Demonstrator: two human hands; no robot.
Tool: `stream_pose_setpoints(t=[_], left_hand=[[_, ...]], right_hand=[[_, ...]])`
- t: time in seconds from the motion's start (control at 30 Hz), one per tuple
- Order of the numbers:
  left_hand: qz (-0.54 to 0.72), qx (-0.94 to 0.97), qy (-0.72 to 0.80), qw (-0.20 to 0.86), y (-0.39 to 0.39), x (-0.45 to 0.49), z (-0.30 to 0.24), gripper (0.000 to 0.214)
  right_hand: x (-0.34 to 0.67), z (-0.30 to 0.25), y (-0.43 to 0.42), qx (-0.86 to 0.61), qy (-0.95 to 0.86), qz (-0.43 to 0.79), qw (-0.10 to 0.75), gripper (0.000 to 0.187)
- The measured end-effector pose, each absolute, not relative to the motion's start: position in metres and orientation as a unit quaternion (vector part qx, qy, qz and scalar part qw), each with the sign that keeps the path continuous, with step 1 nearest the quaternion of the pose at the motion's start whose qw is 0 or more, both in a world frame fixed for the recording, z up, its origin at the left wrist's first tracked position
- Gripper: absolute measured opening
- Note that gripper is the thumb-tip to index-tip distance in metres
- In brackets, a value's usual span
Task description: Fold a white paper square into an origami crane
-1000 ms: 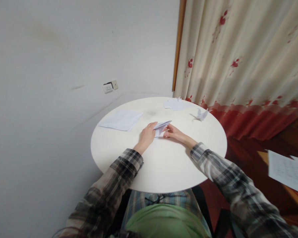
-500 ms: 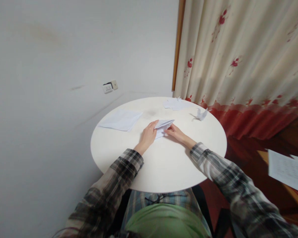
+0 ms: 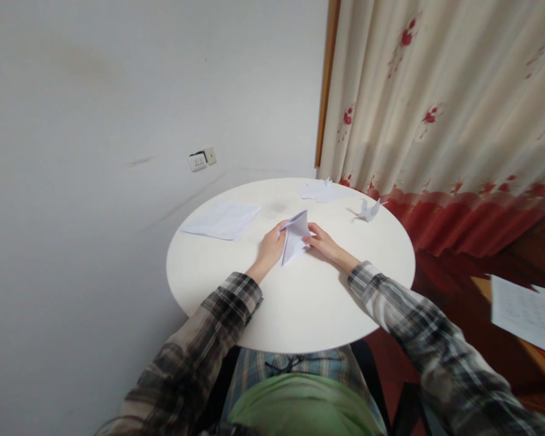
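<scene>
A folded sheet of white paper is held up, tilted, over the middle of the round white table. My left hand grips its left edge, the thumb on the near face and the other fingers partly hidden. On the paper's right edge, my right hand pinches with thumb and fingers. The paper shows a triangular face with a pointed top and a lower corner hanging near the tabletop.
White paper sheets lie at the table's left. Toward the back are more paper pieces, and a folded paper crane stands at the right. Beyond are a wall with a socket, a curtain and printed sheets lower right.
The folded paper has been turned from lying slanted with an open flap to a more upright, triangular position. Both hands stay in nearly the same place.
</scene>
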State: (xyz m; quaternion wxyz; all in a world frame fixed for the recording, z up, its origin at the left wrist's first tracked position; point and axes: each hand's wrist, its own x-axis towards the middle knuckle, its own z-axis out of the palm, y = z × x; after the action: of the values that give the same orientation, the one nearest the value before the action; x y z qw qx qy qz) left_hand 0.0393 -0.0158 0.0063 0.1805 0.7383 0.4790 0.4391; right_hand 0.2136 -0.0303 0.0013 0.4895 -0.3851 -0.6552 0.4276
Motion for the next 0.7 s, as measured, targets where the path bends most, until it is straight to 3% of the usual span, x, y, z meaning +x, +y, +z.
stream_pose_setpoints(t=[0.37, 0.7], left_hand=[[0.498, 0.663, 0.457, 0.32, -0.003, 0.04, -0.005, 0.034], [0.512, 0.639, 0.449, 0.359, 0.002, 0.042, -0.004, 0.03]], right_hand=[[0.217, -0.006, -0.022, -0.387, -0.671, 0.377, 0.508, 0.037], [0.217, 0.0, -0.026, -0.388, -0.688, 0.315, 0.527, 0.042]])
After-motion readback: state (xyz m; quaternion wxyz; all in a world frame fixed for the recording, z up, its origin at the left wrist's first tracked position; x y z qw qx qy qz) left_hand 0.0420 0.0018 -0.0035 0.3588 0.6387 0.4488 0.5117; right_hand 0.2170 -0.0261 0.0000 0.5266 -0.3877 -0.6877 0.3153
